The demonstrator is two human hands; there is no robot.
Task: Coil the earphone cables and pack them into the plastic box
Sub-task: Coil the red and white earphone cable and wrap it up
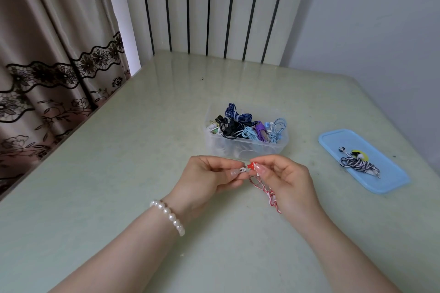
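Observation:
A red-and-white earphone cable (pixel 266 191) hangs between my two hands above the table. My left hand (pixel 207 177) pinches its white end between thumb and forefinger. My right hand (pixel 287 176) pinches the red earbud end, and the rest of the cable trails down under that palm. Just beyond my hands stands the clear plastic box (pixel 246 146), holding several coiled cables in dark blue, black, light blue and purple. A black-and-white striped earphone cable (pixel 357 163) lies loosely bundled on the blue lid (pixel 385 181) at the right.
The pale green table (pixel 119 185) has its left edge next to a lace-trimmed curtain (pixel 47 78). A white radiator (pixel 214 7) stands behind the far edge, and a wall runs along the right side. A pearl bracelet (pixel 169 216) is on my left wrist.

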